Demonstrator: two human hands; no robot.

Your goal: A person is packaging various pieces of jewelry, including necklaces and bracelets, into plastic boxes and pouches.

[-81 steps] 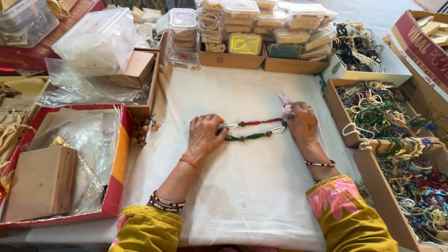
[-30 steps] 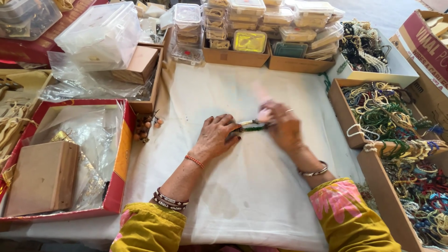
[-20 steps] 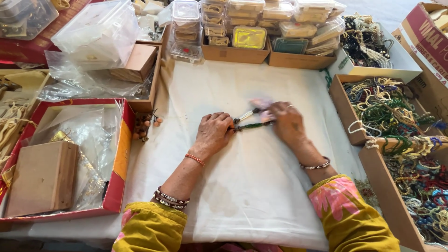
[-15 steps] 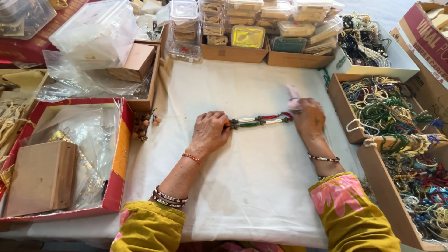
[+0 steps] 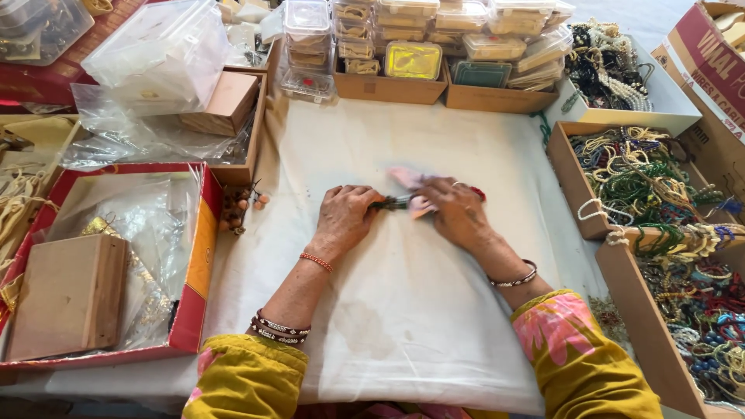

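My left hand (image 5: 345,219) lay knuckles-up on the white cloth (image 5: 403,326), fingers curled tight round one end of the bead strand (image 5: 394,203). My right hand (image 5: 458,213) was just beside it, closed over the other end, so only a short green stretch showed between them. A red tray (image 5: 198,256) lay to the left, bead boxes (image 5: 621,178) to the right. Beyond stood stacked clear cases (image 5: 365,31).

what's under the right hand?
Under the right hand, a beaded strand sticks out toward the left hand, with pink material and a bit of red at the far edge. The rest is covered; white cloth lies beneath.
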